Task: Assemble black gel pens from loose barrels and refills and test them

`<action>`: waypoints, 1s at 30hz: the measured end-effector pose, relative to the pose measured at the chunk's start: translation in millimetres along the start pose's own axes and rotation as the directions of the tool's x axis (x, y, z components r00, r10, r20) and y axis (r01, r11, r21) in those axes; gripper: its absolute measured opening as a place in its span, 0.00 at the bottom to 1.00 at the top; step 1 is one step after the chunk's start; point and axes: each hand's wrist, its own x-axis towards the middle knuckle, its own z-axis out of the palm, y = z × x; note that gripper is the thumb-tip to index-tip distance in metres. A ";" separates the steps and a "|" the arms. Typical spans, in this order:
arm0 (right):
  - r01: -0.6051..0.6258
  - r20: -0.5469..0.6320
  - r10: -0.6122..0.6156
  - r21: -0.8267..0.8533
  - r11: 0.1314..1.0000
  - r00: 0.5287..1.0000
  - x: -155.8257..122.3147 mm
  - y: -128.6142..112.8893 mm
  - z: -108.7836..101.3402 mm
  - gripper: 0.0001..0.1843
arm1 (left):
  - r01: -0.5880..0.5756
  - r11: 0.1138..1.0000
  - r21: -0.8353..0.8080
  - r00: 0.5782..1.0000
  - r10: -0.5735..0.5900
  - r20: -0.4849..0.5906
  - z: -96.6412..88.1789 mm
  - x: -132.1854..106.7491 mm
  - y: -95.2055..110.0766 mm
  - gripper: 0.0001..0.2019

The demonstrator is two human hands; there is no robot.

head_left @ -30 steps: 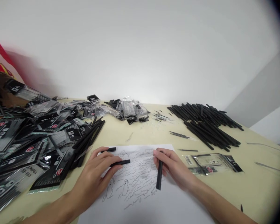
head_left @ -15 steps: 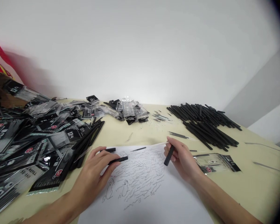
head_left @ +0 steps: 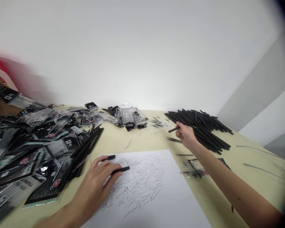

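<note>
My left hand [head_left: 97,179] rests at the left side of a white sheet of paper [head_left: 180,202] covered with scribbled lines and small drawings. Thumb and fingers close on a short length of black pen [head_left: 123,169]; the rest of it is hidden. A second black pen piece [head_left: 111,156] sticks out beyond the fingers, and I cannot tell whether it is gripped. My right hand [head_left: 186,134] is raised over the table past the paper, closed round a slim black pen [head_left: 174,129] pointing left. It is in front of piled black pens [head_left: 210,139].
Many refill packets [head_left: 42,164] crowd the left, beside loose black pens [head_left: 86,152]. Crumpled packaging [head_left: 128,117] and small refill bits [head_left: 158,122] lie along the wall. Loose refills [head_left: 174,140] and a clear packet [head_left: 192,167] are near my right arm.
My right hand has moved up and away from the paper toward the piled pens, still holding a black pen. The thin refill on the paper is gone. My left hand stays on the sheet.
</note>
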 end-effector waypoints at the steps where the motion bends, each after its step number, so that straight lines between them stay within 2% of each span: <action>1: -0.008 -0.010 0.008 -0.028 1.000 1.000 7.6 -0.6 1.7 0.12 | 0.001 1.000 -0.007 1.000 -0.001 0.002 0.1 0.0 0.0 0.06; 8: -0.071 -0.016 0.069 -0.190 0.979 0.997 37.1 5.4 10.0 0.15 | -0.005 0.999 -0.033 1.000 0.005 -0.011 -0.4 1.9 1.5 0.06; 12: -0.077 -0.038 0.070 -0.247 0.966 0.997 46.6 6.6 1.4 0.15 | -0.008 1.000 -0.025 1.000 0.008 -0.008 -1.2 2.0 2.5 0.06; 16: -0.027 -0.035 0.017 -0.282 0.959 0.999 47.5 7.1 -14.2 0.15 | -0.012 0.999 -0.039 1.000 0.012 -0.011 -1.5 1.2 2.6 0.06; 20: 0.077 0.105 -0.046 -0.322 0.943 0.993 35.5 5.0 -34.1 0.13 | -0.014 0.999 -0.049 1.000 0.015 0.015 -1.0 0.4 1.8 0.06; 23: 0.167 0.236 -0.081 -0.372 0.913 0.968 20.1 0.9 -52.7 0.14 | -0.007 0.999 -0.045 0.999 0.008 0.035 -0.4 -0.2 0.6 0.07; 26: 0.261 0.384 -0.074 -0.461 0.848 0.920 1.8 -1.4 -72.1 0.19 | -0.004 0.999 -0.035 0.998 0.006 0.065 1.8 -1.5 -0.9 0.07; 30: 0.411 0.543 -0.042 -0.579 0.704 0.838 -23.2 3.8 -93.0 0.20 | 0.025 0.999 -0.026 0.997 -0.022 0.080 8.1 -5.4 -3.1 0.07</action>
